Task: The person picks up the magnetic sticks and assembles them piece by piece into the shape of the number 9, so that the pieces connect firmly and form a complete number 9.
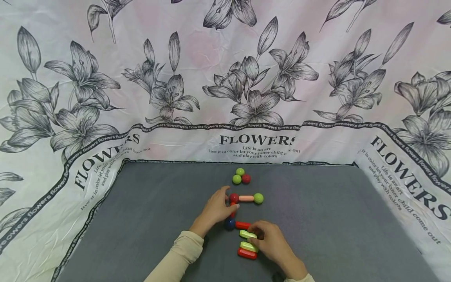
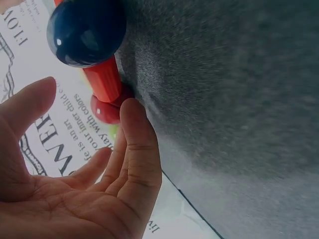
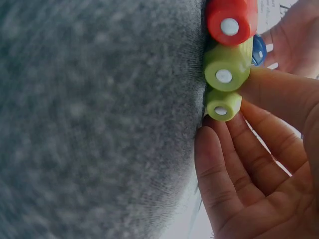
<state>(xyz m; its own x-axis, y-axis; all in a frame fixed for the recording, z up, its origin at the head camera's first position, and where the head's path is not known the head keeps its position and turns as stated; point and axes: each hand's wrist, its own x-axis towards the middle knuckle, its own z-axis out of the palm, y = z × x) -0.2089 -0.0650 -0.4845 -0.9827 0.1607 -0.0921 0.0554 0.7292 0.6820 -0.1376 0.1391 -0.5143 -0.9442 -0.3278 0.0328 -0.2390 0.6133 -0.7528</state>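
My left hand [image 1: 216, 206] is beside the red ball [image 1: 234, 197] and the upright red rod [image 1: 233, 210], thumb and fingers spread around them. In the left wrist view, the dark blue ball [image 2: 88, 32] sits at the near end of the red rod [image 2: 103, 82]. Another red rod [image 1: 242, 225] runs rightward from the blue ball. With thumb and fingers on either side, my right hand [image 1: 273, 241] pinches the upper light green rod [image 1: 248, 234]; its silver end [image 3: 221, 110] faces the right wrist camera. A second green rod [image 1: 249, 246] lies just below it.
A loose red rod [image 1: 247, 253] lies against the lower green rod. A pink rod [image 1: 246, 198] joins the red ball to a green ball [image 1: 258, 198]. Farther back, two green balls [image 1: 237, 179] and a red ball [image 1: 246, 179] cluster on the grey cloth [image 1: 317, 219]. Flower-printed fabric [image 1: 176, 145] borders it.
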